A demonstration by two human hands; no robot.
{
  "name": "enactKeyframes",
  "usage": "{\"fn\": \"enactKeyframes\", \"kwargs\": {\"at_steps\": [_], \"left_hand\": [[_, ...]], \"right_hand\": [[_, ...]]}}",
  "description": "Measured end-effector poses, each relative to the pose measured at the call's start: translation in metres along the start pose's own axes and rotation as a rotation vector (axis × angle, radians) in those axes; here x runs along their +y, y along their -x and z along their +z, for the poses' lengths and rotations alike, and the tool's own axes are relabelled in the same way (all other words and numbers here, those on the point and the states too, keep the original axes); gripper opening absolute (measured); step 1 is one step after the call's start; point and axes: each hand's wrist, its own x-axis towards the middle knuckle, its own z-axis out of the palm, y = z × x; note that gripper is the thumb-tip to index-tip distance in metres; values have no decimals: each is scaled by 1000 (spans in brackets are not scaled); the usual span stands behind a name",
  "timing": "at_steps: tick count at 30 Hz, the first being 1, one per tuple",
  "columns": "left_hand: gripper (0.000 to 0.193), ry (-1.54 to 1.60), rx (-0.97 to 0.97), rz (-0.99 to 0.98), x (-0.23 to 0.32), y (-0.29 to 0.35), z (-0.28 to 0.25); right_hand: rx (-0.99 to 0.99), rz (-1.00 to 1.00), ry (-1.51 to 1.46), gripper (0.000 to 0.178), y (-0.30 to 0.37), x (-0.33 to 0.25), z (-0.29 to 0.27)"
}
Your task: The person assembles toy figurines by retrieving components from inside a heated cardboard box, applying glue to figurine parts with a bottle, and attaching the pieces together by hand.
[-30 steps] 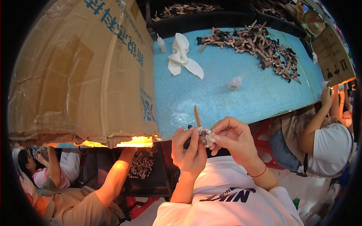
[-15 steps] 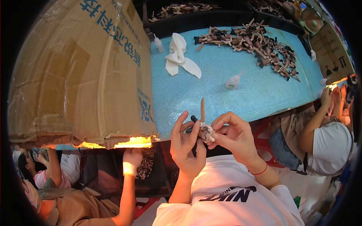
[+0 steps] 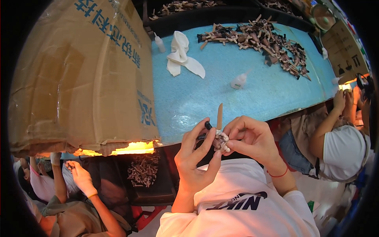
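Observation:
A small toy figure (image 3: pixel 219 143) with pale limbs, a dark brown body and black boot-like parts is held up in front of my chest, just off the table's front edge. From its top a flat tan blade-shaped piece (image 3: pixel 220 115) points upward. My left hand (image 3: pixel 196 152) grips the figure between thumb and fingers from the left side. On the right, my right hand (image 3: pixel 252 139) pinches the figure's pale parts with thumb and fingertips. The fingers partly hide the figure, and its details are too small to make out.
A large cardboard box (image 3: pixel 79 79) fills the left of the blue table (image 3: pixel 189 98). Farther back are a white cloth (image 3: pixel 182 55), two small bottles (image 3: pixel 239 80) (image 3: pixel 159 42) and a heap of similar figures (image 3: pixel 264 41). Co-workers sit on both sides; a dark bin (image 3: pixel 143 170) holds more pieces.
The figure has turned slightly in my hands, with both still on it. The left co-worker's hand has lifted away from the bin and holds a small piece. The whole view has shifted slightly.

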Motion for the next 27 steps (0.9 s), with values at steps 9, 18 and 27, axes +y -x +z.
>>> {"fn": "enactKeyframes", "kwargs": {"at_steps": [9, 18, 27], "left_hand": [[46, -142, -57, 96, 5, -6, 0], [48, -219, -25, 153, 10, -6, 5], [49, -244, 13, 176, 2, -8, 11]], "right_hand": [[-1, 111, 32, 42, -4, -12, -6], [-22, 79, 78, 59, -4, -16, 0], [10, 68, 122, 61, -8, -6, -2]]}}
